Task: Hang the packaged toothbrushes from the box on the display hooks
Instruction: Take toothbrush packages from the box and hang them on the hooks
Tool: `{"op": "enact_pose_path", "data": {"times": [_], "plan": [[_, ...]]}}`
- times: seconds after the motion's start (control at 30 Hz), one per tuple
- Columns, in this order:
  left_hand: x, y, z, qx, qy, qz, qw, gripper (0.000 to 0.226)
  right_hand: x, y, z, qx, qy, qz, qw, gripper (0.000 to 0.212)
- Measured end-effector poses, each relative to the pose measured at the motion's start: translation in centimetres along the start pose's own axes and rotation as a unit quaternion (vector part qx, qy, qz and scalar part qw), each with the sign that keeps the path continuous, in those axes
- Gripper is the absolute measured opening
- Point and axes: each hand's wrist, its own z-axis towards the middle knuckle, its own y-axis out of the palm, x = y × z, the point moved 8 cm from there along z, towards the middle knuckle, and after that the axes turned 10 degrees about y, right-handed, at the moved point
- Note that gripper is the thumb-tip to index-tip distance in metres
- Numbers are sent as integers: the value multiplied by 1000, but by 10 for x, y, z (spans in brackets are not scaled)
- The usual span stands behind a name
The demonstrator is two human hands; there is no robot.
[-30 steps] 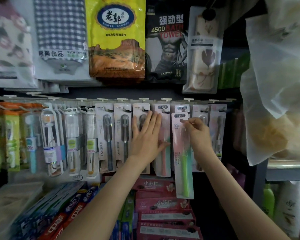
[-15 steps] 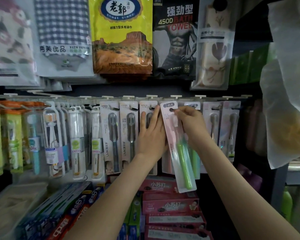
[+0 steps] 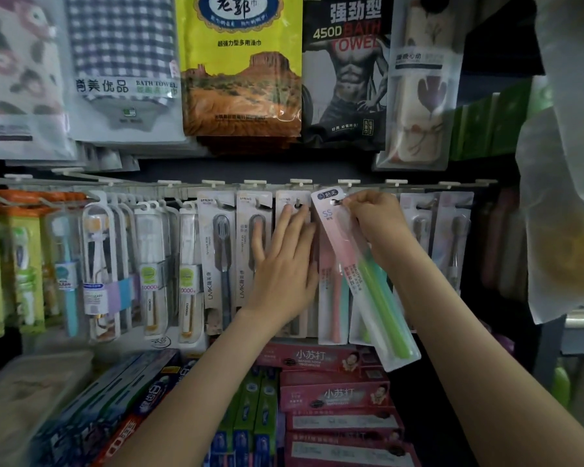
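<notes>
The packaged toothbrush [image 3: 361, 281], tilted at centre frame, is pinched at its top hole by the right hand [image 3: 373, 217] for threading onto a display hook (itself hidden behind the fingers), while neighbouring packs [image 3: 253, 210] are held flat by the straight-fingered left hand [image 3: 284, 261], seemingly for room.

I see one packaged toothbrush [image 3: 363, 281] hanging off the vertical. It is a long clear blister on a pink card with a green brush inside. Its top leans left and its foot swings out to the right. The punched header sits level with the row of display hooks [image 3: 300, 182]; whether it is threaded on I cannot tell. Just behind it, hung packs [image 3: 332, 298] in pink and teal hang straight.
</notes>
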Motion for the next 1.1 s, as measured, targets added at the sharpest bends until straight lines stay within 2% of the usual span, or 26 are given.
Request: {"op": "enact_pose_path", "data": {"times": [0.17, 0.33, 0.57, 0.67, 0.87, 1.0, 1.1], "plan": [[0, -9, 9, 43, -68, -117, 990, 56, 1, -3, 3, 36, 4, -18, 999, 12], [12, 11, 17, -72, -26, -66, 995, 79, -7, -5, 2, 92, -26, -114, 989, 15], [12, 12, 21, -120, -7, -52, 991, 89, -5, -6, -13, 86, -93, -163, 978, 10], [14, 13, 24, -130, 3, -30, 991, 89, 3, -11, -13, 101, -80, -153, 980, 15], [17, 11, 25, -147, 7, 8, 989, 87, 1, -10, -12, 125, -75, -202, 969, 19], [24, 4, 18, -129, -6, 9, 992, 87, 5, -8, -27, 120, -121, -203, 964, 20], [27, 4, 10, -121, -25, -30, 992, 83, 14, -2, -47, 102, -171, -229, 953, 34]]}}
